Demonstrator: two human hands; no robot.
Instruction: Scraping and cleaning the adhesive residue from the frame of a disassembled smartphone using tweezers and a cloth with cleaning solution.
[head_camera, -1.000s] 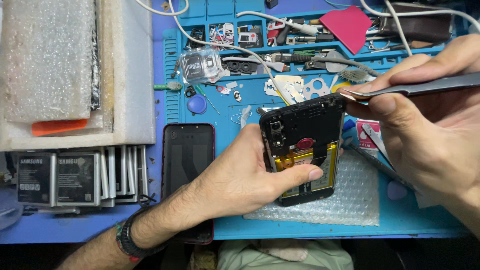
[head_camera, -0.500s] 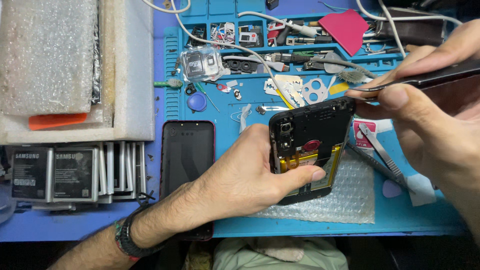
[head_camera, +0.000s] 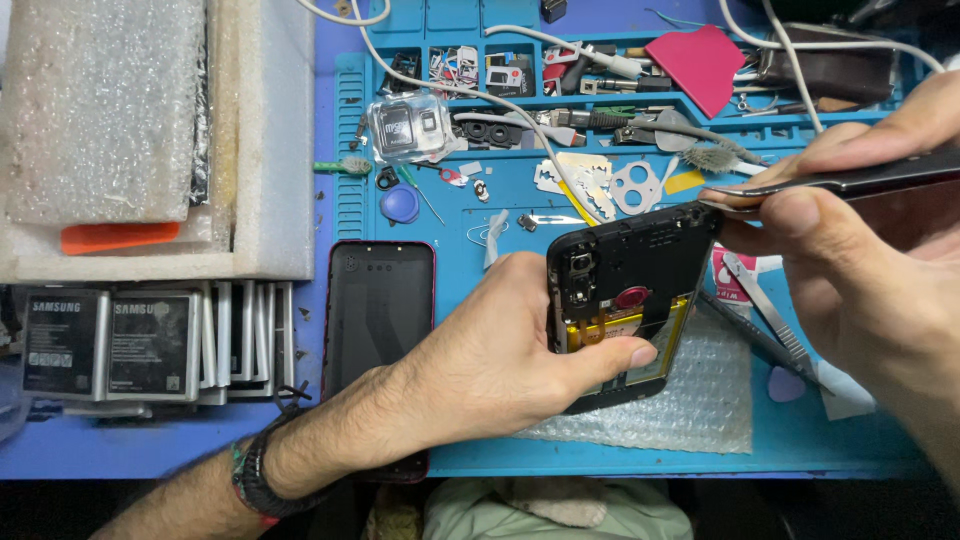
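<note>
Over your blue mat (head_camera: 500, 455), left hand (head_camera: 500, 365) clamps the opened phone (head_camera: 625, 300) steady while right-hand (head_camera: 850, 270) fingers pinch tweezers (head_camera: 850, 182) at its two-o'clock corner.

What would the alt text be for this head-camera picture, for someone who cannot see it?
A person's left hand holds an opened black phone tilted above a blue work mat, while the right hand puts the tip of dark metal tweezers to its upper corner. A back cover lies left of the phone, bubble wrap under it, and small parts and tools fill the mat's top trays.
</note>
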